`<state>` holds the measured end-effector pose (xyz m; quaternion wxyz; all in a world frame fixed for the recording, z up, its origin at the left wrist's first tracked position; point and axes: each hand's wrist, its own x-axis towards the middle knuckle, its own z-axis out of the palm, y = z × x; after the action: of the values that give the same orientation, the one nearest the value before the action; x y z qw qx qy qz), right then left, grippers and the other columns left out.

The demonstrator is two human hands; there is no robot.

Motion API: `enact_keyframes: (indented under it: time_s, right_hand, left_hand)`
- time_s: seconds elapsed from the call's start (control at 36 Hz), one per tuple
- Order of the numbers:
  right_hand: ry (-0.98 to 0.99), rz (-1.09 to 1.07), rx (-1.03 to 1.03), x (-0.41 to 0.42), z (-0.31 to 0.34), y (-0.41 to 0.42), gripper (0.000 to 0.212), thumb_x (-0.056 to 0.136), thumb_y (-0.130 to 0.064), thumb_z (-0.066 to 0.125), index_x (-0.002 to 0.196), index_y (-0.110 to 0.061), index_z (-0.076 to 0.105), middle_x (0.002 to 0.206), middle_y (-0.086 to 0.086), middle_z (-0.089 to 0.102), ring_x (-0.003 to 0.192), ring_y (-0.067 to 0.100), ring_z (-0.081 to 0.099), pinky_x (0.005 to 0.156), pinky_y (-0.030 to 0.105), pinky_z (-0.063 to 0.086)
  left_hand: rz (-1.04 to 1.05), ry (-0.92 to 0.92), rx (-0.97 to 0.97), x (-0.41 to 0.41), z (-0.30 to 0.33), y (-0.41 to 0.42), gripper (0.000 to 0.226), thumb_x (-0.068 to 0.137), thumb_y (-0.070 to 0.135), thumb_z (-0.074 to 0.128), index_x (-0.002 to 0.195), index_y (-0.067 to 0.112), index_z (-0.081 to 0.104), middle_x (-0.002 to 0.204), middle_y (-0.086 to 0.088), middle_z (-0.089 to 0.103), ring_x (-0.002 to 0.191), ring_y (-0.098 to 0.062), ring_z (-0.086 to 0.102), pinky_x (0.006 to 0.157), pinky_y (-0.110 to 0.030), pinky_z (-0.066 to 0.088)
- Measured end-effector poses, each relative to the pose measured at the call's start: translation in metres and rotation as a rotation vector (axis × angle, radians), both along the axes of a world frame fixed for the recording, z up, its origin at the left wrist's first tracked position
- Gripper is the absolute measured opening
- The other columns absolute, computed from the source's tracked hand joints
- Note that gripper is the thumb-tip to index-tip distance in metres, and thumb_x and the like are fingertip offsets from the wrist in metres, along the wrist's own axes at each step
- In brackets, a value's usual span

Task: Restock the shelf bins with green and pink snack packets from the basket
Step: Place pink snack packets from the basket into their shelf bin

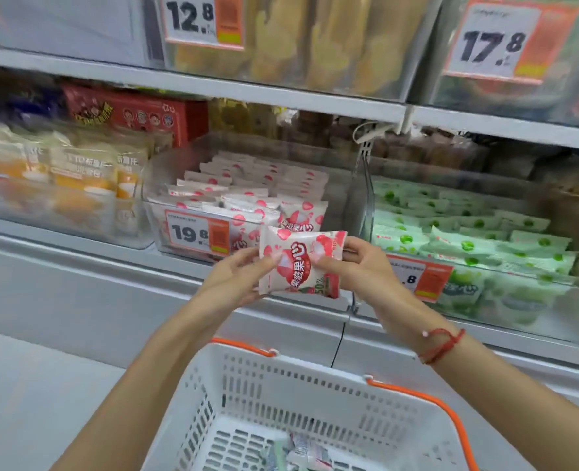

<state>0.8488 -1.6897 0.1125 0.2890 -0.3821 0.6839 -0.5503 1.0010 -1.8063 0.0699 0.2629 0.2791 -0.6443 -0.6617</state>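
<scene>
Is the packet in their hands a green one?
No, the packet held by both hands, left and right, is pink and white.

The white shelf (77, 239) carried clear bins: an orange-packet bin (60, 212), a pink-packet bin (247, 185) and a green-packet bin (519, 300).

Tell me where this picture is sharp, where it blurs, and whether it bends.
Head view: sharpest on the pink packet held in both hands, left and right; the orange packets at left and the upper price tags smear; shelf edges tilt and bow, a wide-angle effect; lighting even.
</scene>
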Motion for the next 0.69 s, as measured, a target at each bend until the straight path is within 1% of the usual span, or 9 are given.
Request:
enact_keyframes:
  time_s: [0.06, 0.14, 0.22, 0.28, 0.39, 0.47, 0.53, 0.61, 0.69]
  right_hand:
    - [0.011, -0.003, -0.038, 0.003, 0.007, -0.001, 0.023, 0.079, -0.01, 0.075, 0.099, -0.014, 0.064, 0.094, 0.0, 0.072, 0.087, 0.012, 0.068, 0.074, 0.021, 0.055]
    - [0.405, -0.085, -0.126, -0.001, 0.021, -0.003, 0.033, 0.072, -0.01, 0.079, 0.097, -0.019, 0.059, 0.093, -0.008, 0.067, 0.083, 0.005, 0.063, 0.074, 0.022, 0.052]
    - [0.751, -0.112, -0.19, -0.007, 0.043, -0.014, 0.047, 0.072, -0.02, 0.077, 0.114, -0.022, 0.057, 0.105, -0.012, 0.062, 0.095, 0.006, 0.057, 0.08, 0.022, 0.048]
    - [0.888, -0.098, -0.136, -0.01, 0.056, -0.024, 0.041, 0.072, -0.024, 0.074, 0.111, -0.019, 0.061, 0.097, -0.007, 0.065, 0.091, 0.014, 0.059, 0.077, 0.034, 0.052]
    - [0.925, -0.17, -0.033, -0.018, 0.071, -0.045, 0.021, 0.072, -0.027, 0.076, 0.079, -0.014, 0.062, 0.075, -0.002, 0.066, 0.076, 0.019, 0.062, 0.069, 0.039, 0.053]
    - [0.873, -0.213, 0.004, -0.019, 0.076, -0.057, 0.022, 0.073, -0.03, 0.075, 0.075, -0.013, 0.062, 0.073, 0.0, 0.065, 0.077, 0.019, 0.061, 0.064, 0.032, 0.05]
    - [0.871, -0.255, 0.007, -0.021, 0.077, -0.063, 0.02, 0.074, -0.027, 0.073, 0.073, -0.014, 0.057, 0.072, -0.001, 0.061, 0.075, 0.018, 0.058, 0.053, 0.026, 0.041]
    - [0.927, -0.284, 0.041, -0.027, 0.073, -0.07, 0.025, 0.076, -0.019, 0.07, 0.092, -0.017, 0.05, 0.081, 0.001, 0.062, 0.078, 0.023, 0.058, 0.054, 0.03, 0.037]
    - [0.959, -0.194, 0.264, -0.03, 0.062, -0.08, 0.048, 0.077, -0.014, 0.069, 0.115, -0.014, 0.039, 0.102, 0.011, 0.063, 0.091, 0.032, 0.061, 0.066, 0.034, 0.045]
  left_hand:
    - [0.033, 0.013, -0.125, 0.002, 0.017, -0.002, 0.049, 0.074, 0.038, 0.08, 0.116, 0.021, 0.062, 0.1, 0.005, 0.074, 0.093, -0.006, 0.069, 0.083, -0.022, 0.052]
    - [0.051, 0.051, -0.341, 0.0, 0.049, -0.01, 0.026, 0.08, 0.018, 0.074, 0.104, 0.023, 0.067, 0.091, 0.006, 0.075, 0.084, -0.006, 0.07, 0.07, -0.019, 0.056]
    - [-0.019, 0.005, -0.589, -0.011, 0.086, -0.021, 0.017, 0.081, 0.02, 0.074, 0.096, 0.026, 0.069, 0.086, 0.01, 0.073, 0.079, -0.001, 0.068, 0.064, -0.014, 0.051]
    - [-0.058, -0.069, -0.707, -0.02, 0.106, -0.027, 0.015, 0.081, 0.026, 0.074, 0.096, 0.025, 0.07, 0.086, 0.009, 0.072, 0.078, -0.001, 0.068, 0.066, -0.016, 0.052]
    - [-0.027, -0.148, -0.822, -0.037, 0.123, -0.045, 0.027, 0.081, 0.025, 0.074, 0.107, 0.019, 0.069, 0.093, 0.006, 0.071, 0.078, -0.002, 0.066, 0.074, -0.024, 0.055]
    - [0.0, -0.181, -0.779, -0.046, 0.122, -0.06, 0.047, 0.078, 0.032, 0.076, 0.119, 0.014, 0.061, 0.101, 0.0, 0.069, 0.086, -0.012, 0.067, 0.08, -0.031, 0.057]
    - [0.008, -0.173, -0.729, -0.053, 0.118, -0.066, 0.046, 0.08, 0.033, 0.074, 0.116, 0.012, 0.056, 0.096, 0.003, 0.066, 0.086, -0.009, 0.066, 0.074, -0.023, 0.057]
    - [0.048, -0.166, -0.741, -0.062, 0.111, -0.074, 0.029, 0.091, 0.024, 0.063, 0.117, 0.015, 0.053, 0.098, 0.005, 0.062, 0.089, -0.006, 0.062, 0.069, -0.014, 0.053]
    - [0.067, -0.33, -0.833, -0.069, 0.093, -0.083, 0.029, 0.093, 0.023, 0.059, 0.121, 0.019, 0.057, 0.116, -0.003, 0.063, 0.105, -0.017, 0.061, 0.092, -0.037, 0.051]
